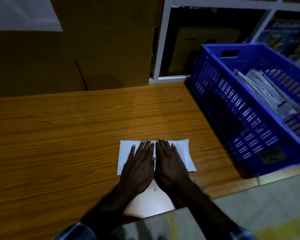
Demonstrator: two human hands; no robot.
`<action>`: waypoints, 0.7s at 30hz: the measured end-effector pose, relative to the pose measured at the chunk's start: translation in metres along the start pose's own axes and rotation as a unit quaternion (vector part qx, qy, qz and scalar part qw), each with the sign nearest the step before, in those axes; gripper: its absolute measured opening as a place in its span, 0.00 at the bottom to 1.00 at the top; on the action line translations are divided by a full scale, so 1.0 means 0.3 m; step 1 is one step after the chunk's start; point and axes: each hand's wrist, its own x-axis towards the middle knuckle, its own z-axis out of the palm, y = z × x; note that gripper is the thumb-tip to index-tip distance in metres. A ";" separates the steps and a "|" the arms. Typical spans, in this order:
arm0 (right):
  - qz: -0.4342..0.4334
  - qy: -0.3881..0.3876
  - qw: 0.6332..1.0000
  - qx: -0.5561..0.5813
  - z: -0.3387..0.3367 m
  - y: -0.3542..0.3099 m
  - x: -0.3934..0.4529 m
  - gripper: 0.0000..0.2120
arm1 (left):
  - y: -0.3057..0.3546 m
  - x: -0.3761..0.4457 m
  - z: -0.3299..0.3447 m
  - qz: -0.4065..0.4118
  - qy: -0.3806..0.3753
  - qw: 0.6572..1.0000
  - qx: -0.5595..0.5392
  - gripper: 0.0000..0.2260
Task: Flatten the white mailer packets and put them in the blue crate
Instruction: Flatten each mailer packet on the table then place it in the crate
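A white mailer packet (184, 153) lies flat on the wooden table (59, 135) near its front edge. My left hand (139, 163) and my right hand (170, 163) rest palm-down on it side by side, fingers spread and pointing away from me, covering its middle. A second white packet (151, 200) lies just in front of me, between my forearms, partly hidden by them. The blue crate (232, 101) stands at the right of the table, and several flattened white packets (267, 94) lie inside it.
A large cardboard box (76, 49) stands along the back of the table at the left. White shelving (163, 49) with boxed goods rises behind the crate. The table's front edge cuts diagonally at lower right, with grey floor (267, 205) beyond it.
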 end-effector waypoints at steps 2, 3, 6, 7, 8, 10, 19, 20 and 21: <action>-0.011 0.011 1.000 0.013 0.014 0.005 -0.006 0.28 | -0.006 -0.004 0.010 0.009 -0.007 1.000 0.003 0.24; -0.013 0.021 1.000 0.016 0.016 0.006 -0.006 0.27 | -0.010 -0.006 0.012 0.013 -0.010 1.000 0.005 0.25; -0.011 0.034 0.999 0.019 0.015 0.007 0.002 0.27 | -0.016 -0.002 0.016 0.012 -0.012 1.000 0.006 0.26; -0.010 0.030 0.999 0.019 0.017 0.010 0.004 0.27 | -0.016 0.000 0.016 0.010 -0.016 1.000 0.006 0.26; -0.010 0.024 0.999 0.022 0.018 0.013 0.006 0.27 | -0.014 0.002 0.015 0.007 -0.020 1.000 0.007 0.27; -0.003 0.011 0.999 0.043 0.010 0.018 0.011 0.27 | -0.011 0.008 0.010 0.003 -0.022 1.000 0.011 0.26; 0.022 -0.008 0.999 -0.045 -0.018 0.109 0.043 0.28 | 0.015 0.073 0.023 0.004 -0.040 0.999 0.029 0.25; 0.019 -0.006 0.999 -0.036 -0.008 0.113 0.035 0.27 | 0.011 0.069 0.031 0.005 -0.039 0.999 0.029 0.25; 0.019 -0.002 0.999 -0.026 -0.002 0.115 0.029 0.27 | 0.008 0.067 0.036 0.007 -0.033 0.999 0.028 0.25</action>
